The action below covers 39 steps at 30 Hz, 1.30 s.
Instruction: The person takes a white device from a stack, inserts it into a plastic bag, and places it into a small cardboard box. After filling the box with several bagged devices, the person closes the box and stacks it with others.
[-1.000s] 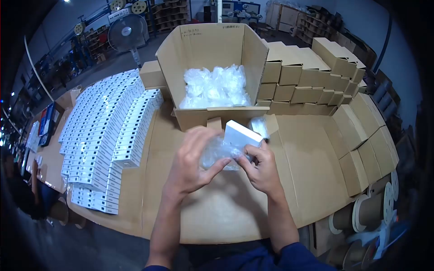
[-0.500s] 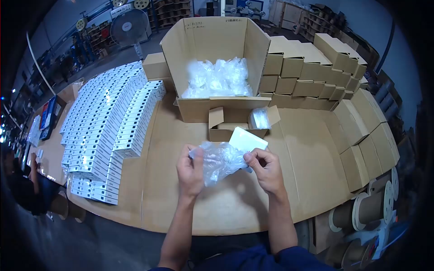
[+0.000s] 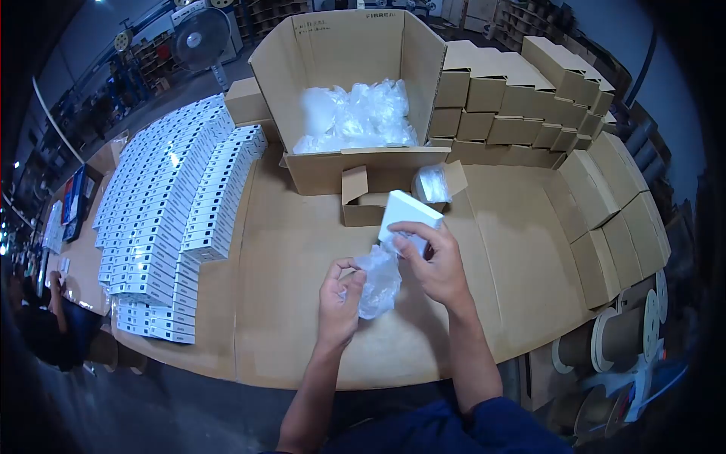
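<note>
My right hand (image 3: 434, 266) grips a flat white box (image 3: 410, 209) by its lower right part, thumb on the near side. Below the box hangs a crumpled clear plastic bag (image 3: 380, 284), its upper end close to my right fingertips. My left hand (image 3: 340, 296) pinches the bag's left edge between thumb and fingers. Just beyond the white box stands a small open carton (image 3: 361, 217), with a plastic-wrapped white item (image 3: 432, 186) at its right end. Behind that, a large open carton (image 3: 325, 175) holds a heap of clear plastic bags (image 3: 359, 113).
White boxes (image 3: 155, 204) with dark square marks are stacked in rows on the left. Brown cartons (image 3: 522, 102) line the back right, and more cartons (image 3: 605, 219) the right edge. Cable spools (image 3: 631, 333) sit below right. Another person's arm (image 3: 57, 291) shows far left.
The bag has come down off the white box, which now shows more fully in my right hand. My left hand has moved right and slightly down with the bag. The view has shifted slightly.
</note>
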### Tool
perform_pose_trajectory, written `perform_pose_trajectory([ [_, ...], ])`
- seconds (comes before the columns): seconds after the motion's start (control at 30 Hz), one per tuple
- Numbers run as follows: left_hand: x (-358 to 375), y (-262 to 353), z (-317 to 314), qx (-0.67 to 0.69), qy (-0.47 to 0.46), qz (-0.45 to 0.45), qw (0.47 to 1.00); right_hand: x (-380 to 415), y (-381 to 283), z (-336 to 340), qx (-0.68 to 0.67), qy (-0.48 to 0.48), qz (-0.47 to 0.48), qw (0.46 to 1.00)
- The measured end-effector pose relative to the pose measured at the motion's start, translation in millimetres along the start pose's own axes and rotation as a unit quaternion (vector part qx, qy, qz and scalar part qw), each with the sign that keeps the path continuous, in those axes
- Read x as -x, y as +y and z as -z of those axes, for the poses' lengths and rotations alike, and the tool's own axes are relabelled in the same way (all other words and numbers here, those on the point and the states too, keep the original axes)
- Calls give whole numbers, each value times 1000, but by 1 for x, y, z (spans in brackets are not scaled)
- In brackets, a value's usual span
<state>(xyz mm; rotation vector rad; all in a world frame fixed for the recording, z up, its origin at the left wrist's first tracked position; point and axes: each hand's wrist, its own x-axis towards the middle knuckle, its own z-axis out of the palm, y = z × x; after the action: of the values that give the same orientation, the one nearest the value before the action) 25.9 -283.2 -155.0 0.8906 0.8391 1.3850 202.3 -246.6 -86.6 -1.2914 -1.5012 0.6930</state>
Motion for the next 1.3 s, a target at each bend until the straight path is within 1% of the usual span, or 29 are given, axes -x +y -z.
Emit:
perform_pose_trajectory([
  [0.03,-3,-8,4,-22,30,-29,999,2,6,-4,-22,31,-18,999],
  [0.1,-5,-10,2,-53,87,-82,991,18,22,-3,-48,0,-54,997],
  [0.13,-6,-9,2,-66,90,-104,988,27,28,-2,-60,-14,-70,996],
  [0.17,-5,-10,2,-80,93,-124,985,38,28,-3,-60,-53,-102,992],
  [0.2,-1,-11,2,-94,97,-140,981,46,28,-8,-63,-71,-106,990],
  [0.27,5,-12,2,-130,65,-155,977,59,27,-23,-68,-102,-116,986],
  [0.3,5,-12,2,-148,49,-165,974,65,35,-33,-84,-85,-140,983],
  [0.4,6,-8,6,-138,117,-138,974,70,36,-50,-196,24,-99,975],
  [0.43,5,-7,12,-141,127,-138,972,68,29,-38,-99,-23,-138,985],
  [0.5,0,-5,26,-146,142,-138,969,67,27,-35,-66,-3,-115,991],
  [0.6,-9,3,33,-204,150,-335,907,66,23,-30,-15,13,-87,996],
  [0.63,-8,14,40,-280,121,-378,874,67,21,-29,-9,18,-83,996],
  [0.67,-6,22,40,-354,62,-414,836,67,19,-29,-4,23,-79,997],
  [0.73,-7,63,19,-487,-57,-470,734,69,14,-28,-15,20,-68,997],
  [0.77,-12,69,14,-494,-105,-447,738,70,11,-28,-15,17,-62,998],
  [0.8,-18,65,21,-491,-132,-459,729,71,10,-27,-15,15,-55,998],
  [0.87,-34,52,40,-481,-189,-484,707,72,11,-24,-27,17,-71,997],
  [0.9,-36,56,37,-436,-166,-464,753,73,13,-22,-34,21,-80,996],
  [0.93,-35,52,37,-370,-102,-414,825,74,16,-19,-35,18,-88,995],
  [0.97,-31,44,37,-298,-35,-356,885,76,20,-16,-36,13,-95,995],
  [1.0,-30,38,36,-221,34,-292,930,78,23,-15,-36,7,-102,994],
  [1.03,-34,32,32,-166,96,-325,926,81,28,-19,-67,32,-103,992],
  [1.1,-26,24,19,-16,105,-249,963,83,28,-24,-75,70,-109,989],
  [1.13,-19,20,15,60,108,-207,970,85,28,-27,-78,89,-111,987],
  [1.17,-10,2,22,47,57,-154,985,86,28,-29,-74,91,-116,986],
  [1.27,6,-14,1,-94,37,-97,990,89,31,-36,-115,70,-120,984],
  [1.3,8,-11,3,-104,30,-75,991,89,34,-38,-128,58,-146,979],
])
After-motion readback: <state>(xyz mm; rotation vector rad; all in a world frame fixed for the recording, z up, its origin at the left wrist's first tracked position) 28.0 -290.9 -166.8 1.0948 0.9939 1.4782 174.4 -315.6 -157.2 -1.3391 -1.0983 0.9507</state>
